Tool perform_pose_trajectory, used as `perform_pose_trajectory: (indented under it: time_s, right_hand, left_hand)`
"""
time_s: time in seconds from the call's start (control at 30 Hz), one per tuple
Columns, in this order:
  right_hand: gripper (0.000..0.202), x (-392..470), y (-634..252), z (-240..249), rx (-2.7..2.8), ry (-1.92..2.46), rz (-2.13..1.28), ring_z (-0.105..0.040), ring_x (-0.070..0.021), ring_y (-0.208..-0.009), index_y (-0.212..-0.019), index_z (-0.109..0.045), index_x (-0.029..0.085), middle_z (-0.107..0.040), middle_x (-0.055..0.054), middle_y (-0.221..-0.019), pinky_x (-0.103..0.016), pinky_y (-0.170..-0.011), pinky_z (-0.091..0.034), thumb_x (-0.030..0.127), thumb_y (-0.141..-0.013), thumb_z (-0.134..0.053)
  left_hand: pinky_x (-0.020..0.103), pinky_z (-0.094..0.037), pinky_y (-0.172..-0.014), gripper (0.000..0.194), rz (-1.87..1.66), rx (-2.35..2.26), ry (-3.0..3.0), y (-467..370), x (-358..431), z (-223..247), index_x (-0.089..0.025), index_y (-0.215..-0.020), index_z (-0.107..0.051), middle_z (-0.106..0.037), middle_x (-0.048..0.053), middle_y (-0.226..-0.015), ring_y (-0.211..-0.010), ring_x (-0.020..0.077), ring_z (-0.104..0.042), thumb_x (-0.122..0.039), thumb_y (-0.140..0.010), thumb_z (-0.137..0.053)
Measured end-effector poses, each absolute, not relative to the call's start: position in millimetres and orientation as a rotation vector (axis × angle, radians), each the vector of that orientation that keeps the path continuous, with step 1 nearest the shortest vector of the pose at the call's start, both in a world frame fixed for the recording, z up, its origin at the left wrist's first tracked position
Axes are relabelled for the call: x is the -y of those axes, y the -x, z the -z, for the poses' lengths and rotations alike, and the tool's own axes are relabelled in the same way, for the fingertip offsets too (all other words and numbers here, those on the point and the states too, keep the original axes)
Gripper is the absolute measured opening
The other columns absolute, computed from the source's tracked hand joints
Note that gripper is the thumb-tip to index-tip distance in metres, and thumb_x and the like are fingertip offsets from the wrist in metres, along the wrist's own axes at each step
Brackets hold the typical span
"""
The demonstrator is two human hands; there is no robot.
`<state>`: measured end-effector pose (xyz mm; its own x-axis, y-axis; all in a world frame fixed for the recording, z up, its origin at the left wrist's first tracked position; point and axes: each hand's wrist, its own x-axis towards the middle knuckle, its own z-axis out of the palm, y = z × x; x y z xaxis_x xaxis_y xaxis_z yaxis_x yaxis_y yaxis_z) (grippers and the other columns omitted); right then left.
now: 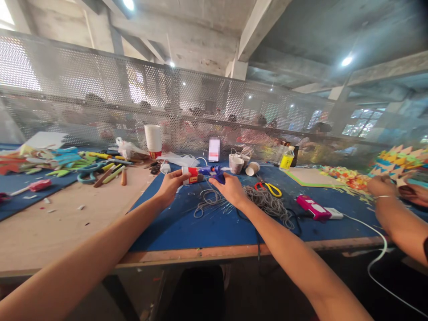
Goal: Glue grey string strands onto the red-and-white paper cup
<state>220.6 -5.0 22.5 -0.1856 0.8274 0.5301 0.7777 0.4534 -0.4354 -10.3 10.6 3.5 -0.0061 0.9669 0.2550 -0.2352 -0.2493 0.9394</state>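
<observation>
My left hand (pixel 171 187) is closed on a red and white paper cup (pixel 191 174), which lies on its side in the air above the blue mat (pixel 167 232). In my right hand (pixel 230 189) is a blue glue gun (pixel 214 170), its nozzle pointing left at the cup and close to it. Whether nozzle and cup touch is too small to tell. Below and right of my right hand lies a tangle of grey cord (pixel 267 203), with yellow-handled scissors (pixel 272 189) at its back edge.
Small cups (pixel 237 164), a phone (pixel 214 150) and a stack of paper cups (pixel 153 139) stand behind. Tools (pixel 110 174) lie left. A pink power strip (pixel 313 208) and a yellow bottle (pixel 286 159) are right, near another person's hands (pixel 384 187).
</observation>
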Motion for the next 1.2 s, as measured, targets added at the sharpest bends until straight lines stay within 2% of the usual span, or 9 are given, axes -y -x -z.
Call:
perform_pose_trajectory:
  time_s: [0.27, 0.53, 0.9, 1.2]
  right_hand:
    - [0.044, 1.9, -219.7, -17.8, 2.013, 1.413, 0.069, -0.078, -0.0280, -0.092, -0.109, -0.078, 0.020, -0.082, -0.012, -0.096, -0.030, -0.071, -0.049, 0.060, -0.099, -0.062]
    - [0.044, 3.7, -219.8, -18.9, 2.018, 1.424, 0.113, -0.078, -0.0276, -0.093, -0.111, -0.078, 0.020, -0.082, -0.012, -0.097, -0.030, -0.073, -0.050, 0.059, -0.100, -0.061]
    - [0.046, 7.6, -218.3, -22.1, 2.041, 1.437, 0.136, -0.078, -0.0290, -0.094, -0.114, -0.078, 0.019, -0.082, -0.013, -0.097, -0.031, -0.075, -0.051, 0.060, -0.101, -0.060]
    - [0.047, 6.7, -218.9, -20.7, 2.038, 1.430, 0.143, -0.077, -0.0282, -0.092, -0.117, -0.078, 0.020, -0.082, -0.013, -0.097, -0.031, -0.075, -0.051, 0.060, -0.100, -0.060]
  left_hand:
    - [0.036, -0.058, -0.077, 0.044, -1.464, -0.887, -1.192, 10.0, -9.7, -3.7, -0.015, -0.098, -0.085, -0.084, 0.012, -0.091, -0.085, 0.0288, -0.077, -0.040, -0.063, -0.094]
    - [0.037, -0.059, -0.077, 0.045, -1.464, -0.908, -1.207, 10.0, -10.5, -4.4, -0.015, -0.099, -0.085, -0.084, 0.012, -0.093, -0.089, 0.0306, -0.077, -0.041, -0.064, -0.093]
    - [0.035, -0.057, -0.077, 0.043, -1.467, -0.918, -1.202, 9.0, -7.1, -6.5, -0.015, -0.097, -0.086, -0.084, 0.011, -0.094, -0.082, 0.0263, -0.076, -0.041, -0.064, -0.094]
    - [0.035, -0.057, -0.076, 0.046, -1.463, -0.910, -1.197, 8.3, -4.6, -7.9, -0.014, -0.099, -0.085, -0.084, 0.012, -0.089, -0.080, 0.0270, -0.076, -0.042, -0.063, -0.094]
